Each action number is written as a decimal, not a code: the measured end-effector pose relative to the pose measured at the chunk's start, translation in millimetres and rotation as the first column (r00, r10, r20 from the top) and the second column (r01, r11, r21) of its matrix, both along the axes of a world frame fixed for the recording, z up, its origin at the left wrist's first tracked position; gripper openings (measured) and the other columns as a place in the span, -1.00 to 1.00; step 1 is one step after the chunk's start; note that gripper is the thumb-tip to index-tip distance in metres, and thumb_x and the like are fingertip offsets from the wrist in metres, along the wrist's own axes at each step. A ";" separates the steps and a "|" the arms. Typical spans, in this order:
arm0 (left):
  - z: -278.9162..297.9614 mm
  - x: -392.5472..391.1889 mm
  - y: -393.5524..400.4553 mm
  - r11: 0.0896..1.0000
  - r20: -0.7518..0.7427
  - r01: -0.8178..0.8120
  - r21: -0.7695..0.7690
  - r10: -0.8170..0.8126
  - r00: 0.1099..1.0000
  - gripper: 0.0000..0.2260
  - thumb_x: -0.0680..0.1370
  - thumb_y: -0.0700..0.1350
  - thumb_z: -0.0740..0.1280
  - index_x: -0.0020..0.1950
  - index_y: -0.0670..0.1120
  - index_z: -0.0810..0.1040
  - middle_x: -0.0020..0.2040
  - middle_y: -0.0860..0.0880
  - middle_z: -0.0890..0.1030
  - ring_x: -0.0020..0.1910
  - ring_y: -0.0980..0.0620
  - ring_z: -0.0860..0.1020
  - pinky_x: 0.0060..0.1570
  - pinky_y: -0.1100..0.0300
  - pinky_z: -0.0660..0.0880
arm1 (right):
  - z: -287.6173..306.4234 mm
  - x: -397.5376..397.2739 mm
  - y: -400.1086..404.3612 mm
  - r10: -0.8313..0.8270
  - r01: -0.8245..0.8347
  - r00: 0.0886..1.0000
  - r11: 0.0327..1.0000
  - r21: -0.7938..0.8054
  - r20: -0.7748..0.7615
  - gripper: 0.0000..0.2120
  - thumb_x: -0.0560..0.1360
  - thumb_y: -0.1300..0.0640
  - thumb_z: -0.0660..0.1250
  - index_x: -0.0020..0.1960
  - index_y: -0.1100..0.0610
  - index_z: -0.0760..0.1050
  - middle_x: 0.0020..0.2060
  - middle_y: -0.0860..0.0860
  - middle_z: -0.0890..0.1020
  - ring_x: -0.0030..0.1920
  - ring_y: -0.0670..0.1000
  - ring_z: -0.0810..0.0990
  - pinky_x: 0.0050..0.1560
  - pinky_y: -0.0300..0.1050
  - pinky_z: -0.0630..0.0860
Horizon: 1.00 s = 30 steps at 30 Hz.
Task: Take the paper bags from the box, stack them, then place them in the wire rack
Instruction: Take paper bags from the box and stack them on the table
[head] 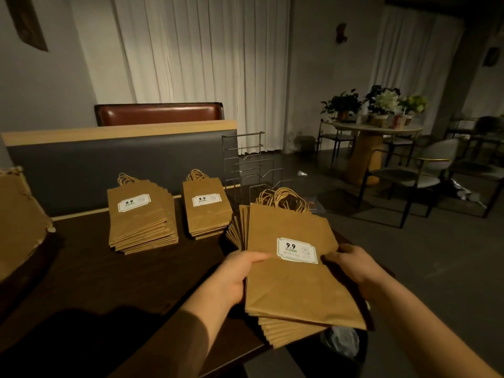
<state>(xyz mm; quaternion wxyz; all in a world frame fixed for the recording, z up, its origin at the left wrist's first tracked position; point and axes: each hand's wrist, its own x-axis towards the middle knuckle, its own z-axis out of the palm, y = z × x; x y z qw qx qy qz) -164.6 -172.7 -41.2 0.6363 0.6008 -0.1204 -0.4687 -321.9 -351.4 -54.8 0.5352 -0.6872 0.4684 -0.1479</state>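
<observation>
Both hands grip the held stack of kraft paper bags (297,271) just in front of the wire rack (245,165): left hand (234,276) and right hand (351,268) pinch opposite long edges, fingers curled under. The flat bags look light and floppy and are fanning at the bottom, so squeezing the sides should keep them squared.

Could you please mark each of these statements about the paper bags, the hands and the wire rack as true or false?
1. Both hands grip one stack of paper bags. True: left hand, right hand.
2. The wire rack already holds bags. False: its slots show none.
3. Two other bag stacks lie on the table. True: the left stack and the middle stack.
4. The held bags' handles point toward the person. False: they point away, toward the rack.
</observation>
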 end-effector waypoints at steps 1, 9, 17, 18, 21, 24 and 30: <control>0.8 0.7 7.9 0.999 0.069 0.004 -0.040 -0.002 0.998 -0.73 0.50 -0.28 0.42 0.17 -0.09 0.57 0.00 -0.16 0.70 -0.10 -0.11 0.67 -0.26 0.09 0.60 | -2.2 -1.7 6.7 -0.006 0.003 0.998 0.999 0.037 0.067 -0.51 0.49 0.10 0.44 0.36 0.17 0.41 0.01 0.10 0.64 -0.02 0.12 0.66 -0.01 0.03 0.59; 51.6 13.8 85.0 0.938 0.507 0.066 -0.340 0.124 0.853 -0.54 0.49 -0.38 0.38 0.32 -0.02 0.43 0.16 -0.07 0.65 0.12 -0.03 0.64 0.07 0.00 0.58 | 21.7 14.6 89.0 0.061 0.019 0.836 0.990 -0.140 0.545 -0.52 0.32 -0.12 0.50 0.19 -0.10 0.48 0.06 -0.12 0.68 -0.03 -0.17 0.68 -0.03 -0.22 0.60; 13.2 49.0 155.0 0.929 0.585 -0.246 -0.276 0.365 0.724 0.00 0.22 0.22 0.56 0.53 0.04 0.14 0.36 -0.02 0.50 0.30 -0.01 0.51 0.33 -0.08 0.41 | 7.7 81.2 139.8 0.290 -0.101 0.720 0.943 -0.318 0.630 -0.51 0.36 -0.05 0.51 0.22 -0.18 0.41 0.04 -0.22 0.65 0.09 -0.23 0.62 -0.04 -0.41 0.52; -1.4 50.8 157.8 0.924 0.556 -0.278 -0.264 0.381 0.738 0.20 0.05 0.37 0.57 0.55 -0.01 0.13 0.37 -0.05 0.49 0.32 -0.06 0.49 0.36 -0.12 0.38 | -3.7 82.1 140.9 0.323 -0.168 0.722 0.940 -0.297 0.612 -0.42 0.31 -0.12 0.54 0.26 -0.17 0.40 0.08 -0.19 0.66 0.12 -0.18 0.62 0.00 -0.36 0.54; -31.6 60.1 158.5 0.913 0.504 -0.342 -0.222 0.407 0.761 0.37 -0.11 0.38 0.58 0.57 -0.02 0.08 0.41 -0.03 0.44 0.36 -0.11 0.44 0.37 -0.15 0.35 | -26.3 78.6 138.2 0.417 -0.384 0.719 0.905 -0.182 0.556 -0.20 0.24 -0.04 0.63 0.37 -0.16 0.30 0.15 -0.11 0.66 0.16 -0.06 0.64 0.06 -0.17 0.60; -35.4 68.3 154.4 0.915 0.534 -0.348 -0.204 0.402 0.744 0.29 -0.08 0.34 0.58 0.56 0.02 0.13 0.38 -0.03 0.48 0.34 -0.11 0.46 0.35 -0.19 0.37 | -28.8 81.1 133.7 0.409 -0.376 0.727 0.909 -0.178 0.552 -0.25 0.29 0.21 0.59 0.36 -0.04 0.32 0.10 -0.08 0.67 0.13 -0.03 0.65 0.01 -0.20 0.60; -28.7 79.1 155.5 0.921 0.551 -0.333 -0.200 0.387 0.739 0.33 -0.08 0.34 0.58 0.57 -0.06 0.10 0.26 -0.05 0.54 0.26 -0.08 0.50 0.34 -0.11 0.38 | -22.6 93.3 133.4 0.420 -0.357 0.732 0.907 -0.224 0.536 -0.32 0.31 0.25 0.55 0.32 -0.03 0.34 0.05 -0.17 0.68 0.08 -0.14 0.65 -0.03 -0.32 0.56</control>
